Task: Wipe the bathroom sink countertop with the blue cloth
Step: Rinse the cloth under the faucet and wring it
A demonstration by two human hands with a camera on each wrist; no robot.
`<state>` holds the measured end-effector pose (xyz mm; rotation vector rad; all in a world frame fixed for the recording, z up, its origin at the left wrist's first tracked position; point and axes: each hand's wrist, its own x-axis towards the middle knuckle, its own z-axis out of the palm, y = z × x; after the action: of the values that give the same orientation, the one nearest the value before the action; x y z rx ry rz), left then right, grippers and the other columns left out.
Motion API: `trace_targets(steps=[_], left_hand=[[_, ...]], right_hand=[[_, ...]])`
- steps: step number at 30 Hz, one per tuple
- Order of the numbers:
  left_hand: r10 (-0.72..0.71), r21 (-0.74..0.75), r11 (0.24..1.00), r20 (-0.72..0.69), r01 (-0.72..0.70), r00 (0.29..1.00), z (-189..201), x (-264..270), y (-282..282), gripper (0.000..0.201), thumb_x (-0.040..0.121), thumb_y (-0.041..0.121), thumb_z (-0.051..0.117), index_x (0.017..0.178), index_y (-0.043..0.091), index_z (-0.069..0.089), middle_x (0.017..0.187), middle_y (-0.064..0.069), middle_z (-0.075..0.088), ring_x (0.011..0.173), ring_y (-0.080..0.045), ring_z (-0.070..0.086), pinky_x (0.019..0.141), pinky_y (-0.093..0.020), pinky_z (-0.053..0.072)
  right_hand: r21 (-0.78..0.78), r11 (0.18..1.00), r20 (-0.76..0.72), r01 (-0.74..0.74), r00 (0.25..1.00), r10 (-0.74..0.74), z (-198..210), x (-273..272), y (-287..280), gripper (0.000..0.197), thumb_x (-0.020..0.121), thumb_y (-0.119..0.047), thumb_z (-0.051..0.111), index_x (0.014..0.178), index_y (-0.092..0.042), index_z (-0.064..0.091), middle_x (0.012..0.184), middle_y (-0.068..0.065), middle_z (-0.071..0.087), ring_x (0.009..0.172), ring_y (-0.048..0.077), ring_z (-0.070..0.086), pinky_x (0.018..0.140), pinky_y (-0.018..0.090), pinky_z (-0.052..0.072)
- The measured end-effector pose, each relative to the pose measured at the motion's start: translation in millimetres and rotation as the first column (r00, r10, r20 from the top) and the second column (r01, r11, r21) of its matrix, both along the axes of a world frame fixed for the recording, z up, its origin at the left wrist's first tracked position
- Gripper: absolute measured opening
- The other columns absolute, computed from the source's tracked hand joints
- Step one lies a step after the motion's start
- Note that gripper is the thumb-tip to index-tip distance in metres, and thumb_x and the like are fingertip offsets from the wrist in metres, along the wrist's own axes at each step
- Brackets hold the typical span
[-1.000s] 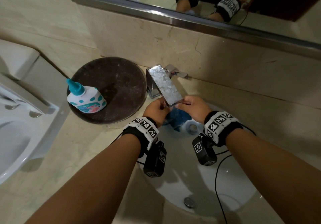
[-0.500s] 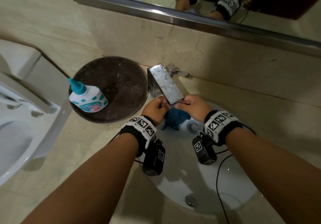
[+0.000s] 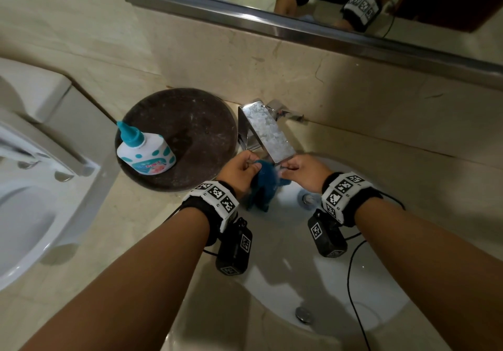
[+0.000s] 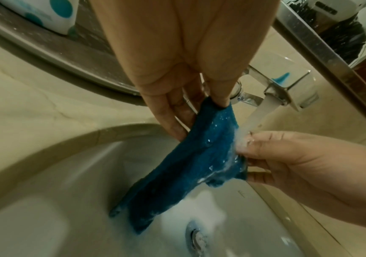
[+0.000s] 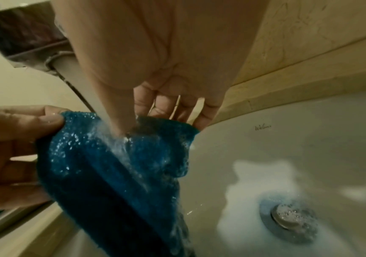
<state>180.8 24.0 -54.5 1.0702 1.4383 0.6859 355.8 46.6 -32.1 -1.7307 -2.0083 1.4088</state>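
The blue cloth (image 3: 264, 184) hangs wet under the chrome faucet (image 3: 268, 134), over the white sink basin (image 3: 321, 282). My left hand (image 3: 241, 169) pinches its left top corner (image 4: 213, 107) between thumb and fingers. My right hand (image 3: 302, 172) pinches the right edge (image 5: 162, 125). Running water (image 4: 259, 114) pours from the spout onto the cloth (image 5: 111, 165) and my right fingers (image 4: 257, 147). The cloth's lower end trails toward the drain (image 5: 287, 219). The beige countertop (image 3: 130, 231) surrounds the basin.
A white bottle with a teal cap (image 3: 144, 153) stands on a round dark tray (image 3: 179, 135) left of the faucet. A white toilet (image 3: 30, 176) sits at far left. The mirror (image 3: 326, 2) runs above the backsplash. Cables hang from my wrist cameras over the basin.
Both hands have stayed under the faucet holding the cloth; the cloth now hangs a little longer and more stretched between them.
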Motion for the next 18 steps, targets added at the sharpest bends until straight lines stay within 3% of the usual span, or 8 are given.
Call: trace_targets(steps=[2, 4, 5, 7, 9, 11, 15, 18], left_hand=[[0.012, 0.017, 1.000, 0.001, -0.012, 1.000, -1.8, -0.7, -0.8, 0.024, 0.095, 0.010, 0.050, 0.075, 0.023, 0.051, 0.076, -0.010, 0.057, 0.075, -0.023, 0.054, 0.075, -0.043, 0.050], [0.030, 0.031, 0.999, -0.005, -0.030, 1.000, -4.5, -1.5, -0.6, 0.025, 0.095, 0.010, 0.049, 0.074, 0.023, 0.050, 0.070, -0.006, 0.055, 0.069, -0.021, 0.051, 0.067, -0.036, 0.047], [0.034, 0.030, 0.999, -0.007, -0.034, 0.999, -5.3, -1.6, -0.3, 0.026, 0.095, 0.009, 0.049, 0.074, 0.023, 0.050, 0.070, -0.005, 0.054, 0.068, -0.021, 0.051, 0.066, -0.034, 0.046], [0.029, 0.020, 0.999, -0.011, -0.029, 1.000, -6.4, -0.7, 0.4, 0.025, 0.095, 0.010, 0.049, 0.074, 0.023, 0.050, 0.071, -0.005, 0.055, 0.068, -0.021, 0.052, 0.067, -0.036, 0.048], [0.023, 0.013, 1.000, -0.016, -0.023, 1.000, -7.2, 0.3, 0.9, 0.025, 0.095, 0.010, 0.049, 0.074, 0.023, 0.049, 0.071, -0.004, 0.055, 0.067, -0.019, 0.052, 0.070, -0.037, 0.049], [0.019, 0.010, 1.000, -0.021, -0.019, 1.000, -7.4, 1.2, 1.3, 0.025, 0.096, 0.010, 0.049, 0.075, 0.024, 0.049, 0.071, -0.003, 0.055, 0.067, -0.018, 0.053, 0.073, -0.038, 0.049], [0.023, 0.019, 1.000, -0.004, -0.022, 1.000, -6.8, 1.7, 1.0, 0.025, 0.096, 0.008, 0.047, 0.075, 0.022, 0.048, 0.069, -0.003, 0.052, 0.064, -0.015, 0.050, 0.063, -0.030, 0.046], [0.042, 0.014, 0.999, 0.036, -0.043, 0.998, -4.4, 1.7, 1.6, 0.024, 0.097, 0.007, 0.046, 0.077, 0.020, 0.048, 0.072, -0.004, 0.054, 0.066, -0.015, 0.052, 0.064, -0.029, 0.048]], right_hand=[[-0.036, 0.999, -0.074, 0.025, 0.997, -0.028, 1.6, 1.1, 1.2, 0.011, 0.090, -0.015, 0.058, 0.086, -0.012, 0.067, 0.081, 0.004, 0.068, 0.075, 0.011, 0.060, 0.076, 0.028, 0.048], [-0.089, 0.992, -0.156, 0.084, 0.983, -0.098, 3.5, 2.7, 3.3, 0.011, 0.090, -0.013, 0.058, 0.095, -0.016, 0.068, 0.084, -0.007, 0.068, 0.077, 0.003, 0.063, 0.075, 0.018, 0.047], [-0.110, 0.987, -0.177, 0.118, 0.975, -0.136, 3.5, 4.0, 4.6, 0.012, 0.090, -0.013, 0.059, 0.098, -0.015, 0.067, 0.088, -0.005, 0.069, 0.081, 0.005, 0.066, 0.078, 0.020, 0.049], [-0.136, 0.978, -0.187, 0.158, 0.965, -0.182, 2.6, 6.0, 6.6, 0.013, 0.090, -0.013, 0.059, 0.100, -0.014, 0.068, 0.097, 0.005, 0.071, 0.094, 0.020, 0.067, 0.087, 0.037, 0.053], [-0.139, 0.978, -0.175, 0.156, 0.968, -0.179, 4.2, 5.9, 5.4, 0.013, 0.090, -0.015, 0.058, 0.099, -0.014, 0.068, 0.101, 0.007, 0.070, 0.100, 0.025, 0.065, 0.092, 0.042, 0.051], [-0.149, 0.977, -0.190, 0.149, 0.966, -0.176, 5.8, 5.3, 3.1, 0.011, 0.091, -0.015, 0.057, 0.092, -0.019, 0.067, 0.095, 0.000, 0.070, 0.098, 0.023, 0.064, 0.091, 0.042, 0.050], [-0.150, 0.975, -0.222, 0.165, 0.955, -0.196, 5.8, 6.1, 2.5, 0.016, 0.091, -0.014, 0.057, 0.084, -0.025, 0.064, 0.087, -0.006, 0.068, 0.088, 0.016, 0.065, 0.085, 0.041, 0.052], [-0.148, 0.973, -0.258, 0.179, 0.942, -0.213, 6.7, 5.0, 1.6, 0.020, 0.091, -0.008, 0.055, 0.081, -0.024, 0.062, 0.080, -0.010, 0.066, 0.071, -0.001, 0.064, 0.074, 0.022, 0.050]])
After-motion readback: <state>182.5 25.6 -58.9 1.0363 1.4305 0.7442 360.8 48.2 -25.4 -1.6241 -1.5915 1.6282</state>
